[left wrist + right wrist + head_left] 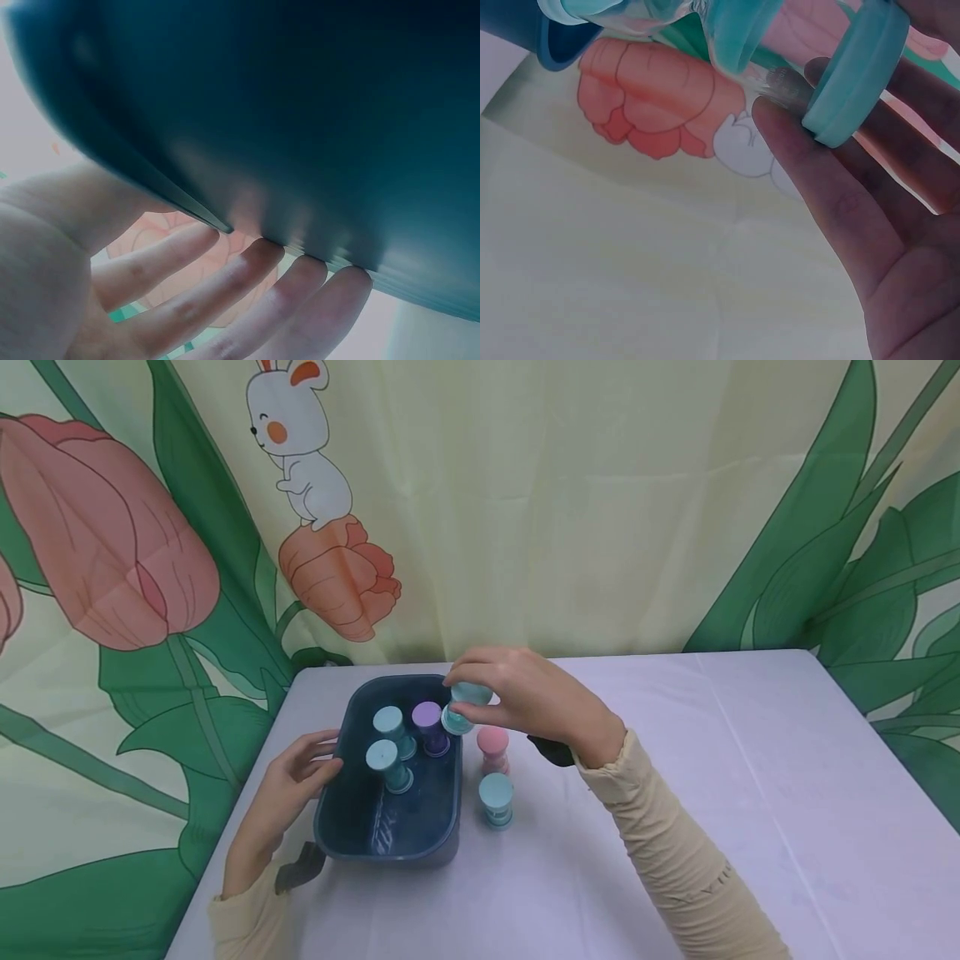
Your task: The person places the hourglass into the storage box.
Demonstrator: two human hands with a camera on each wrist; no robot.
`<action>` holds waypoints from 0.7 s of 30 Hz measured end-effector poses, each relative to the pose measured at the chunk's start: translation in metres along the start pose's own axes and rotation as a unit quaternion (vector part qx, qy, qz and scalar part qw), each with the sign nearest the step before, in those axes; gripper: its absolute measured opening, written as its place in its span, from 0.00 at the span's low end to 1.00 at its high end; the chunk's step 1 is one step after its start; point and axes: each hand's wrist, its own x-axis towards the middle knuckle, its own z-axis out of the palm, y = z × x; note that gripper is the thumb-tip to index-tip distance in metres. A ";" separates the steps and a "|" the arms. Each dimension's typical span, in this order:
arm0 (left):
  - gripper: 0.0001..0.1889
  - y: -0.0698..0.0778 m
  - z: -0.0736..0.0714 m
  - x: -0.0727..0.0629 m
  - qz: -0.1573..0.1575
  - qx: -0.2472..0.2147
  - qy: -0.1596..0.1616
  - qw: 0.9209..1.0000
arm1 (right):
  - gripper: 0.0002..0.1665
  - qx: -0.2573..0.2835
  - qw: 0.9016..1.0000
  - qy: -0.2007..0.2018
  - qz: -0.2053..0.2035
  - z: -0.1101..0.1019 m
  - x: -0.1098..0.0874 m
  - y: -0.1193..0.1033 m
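My right hand pinches a teal-capped sand timer by one cap, above the far right rim of a dark blue plastic bin. In the right wrist view, its clear waisted body shows teal sand. My left hand rests against the bin's left side. Its extended fingers touch the outer wall in the left wrist view. Inside the bin stand a purple sand timer and two teal ones, one farther back and one nearer.
Right of the bin, a pink sand timer and another teal sand timer stand on the white-covered table. Behind the table hangs a curtain printed with tulips and a rabbit.
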 end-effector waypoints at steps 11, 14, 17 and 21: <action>0.32 0.000 0.001 0.000 -0.010 0.006 0.000 1.000 | 0.16 0.001 1.000 -0.016 0.011 0.011 0.006 -0.002; 0.32 0.001 0.001 0.000 -0.009 0.006 0.001 1.000 | 0.16 0.002 1.000 -0.014 0.009 0.013 0.007 -0.002; 0.31 0.002 0.000 -0.001 -0.006 0.005 0.000 1.000 | 0.15 0.005 1.000 -0.017 0.009 0.015 0.009 -0.002; 0.31 0.002 0.000 -0.001 -0.003 0.007 0.000 1.000 | 0.15 0.016 0.999 -0.032 0.021 0.019 0.010 -0.002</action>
